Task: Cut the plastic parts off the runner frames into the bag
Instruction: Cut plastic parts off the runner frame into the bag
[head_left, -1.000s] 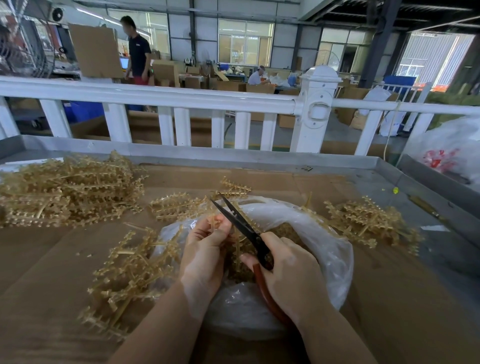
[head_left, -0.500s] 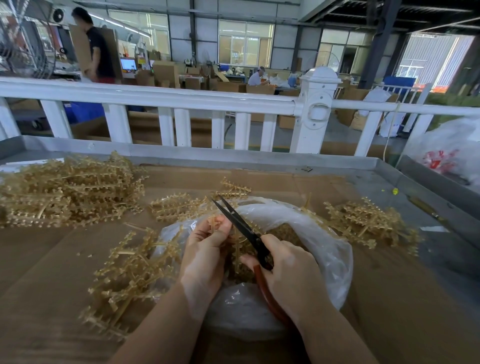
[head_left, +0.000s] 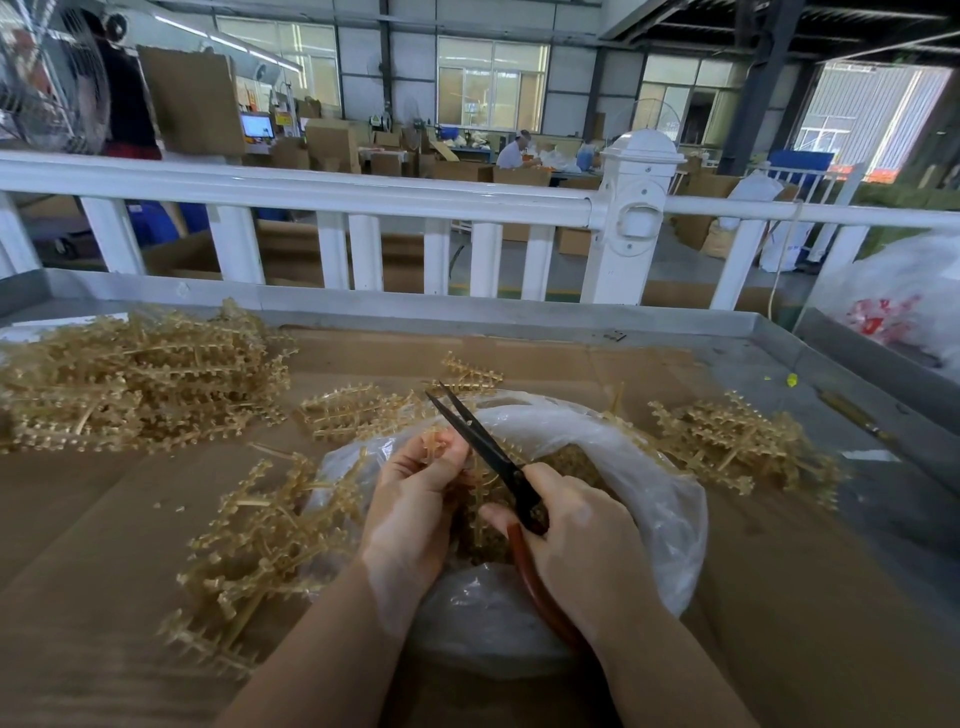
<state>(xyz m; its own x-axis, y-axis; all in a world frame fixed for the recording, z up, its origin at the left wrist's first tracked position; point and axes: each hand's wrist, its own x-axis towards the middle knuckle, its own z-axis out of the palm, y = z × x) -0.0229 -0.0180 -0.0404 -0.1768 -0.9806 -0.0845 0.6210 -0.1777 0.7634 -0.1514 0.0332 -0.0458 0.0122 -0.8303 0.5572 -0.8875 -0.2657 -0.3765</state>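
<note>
Two hands over one clear bag (head_left: 649, 467): left hand (head_left: 415, 499) pinches one runner frame (head_left: 434, 441), right hand (head_left: 582, 551) grips one pair of scissors (head_left: 483, 447), blades slightly parted. Four frame heaps surround.

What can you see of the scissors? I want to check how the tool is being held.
The scissors have long, dark, narrow blades, slightly parted at the tips, pointing up and away to the left. Their handles look reddish-brown and smooth, mostly hidden in the right hand, which grips them. They are held above the open clear plastic bag, with the blades lying right beside the left hand, which pinches a tan runner frame. Whether the blades touch the frame cannot be told.
</note>
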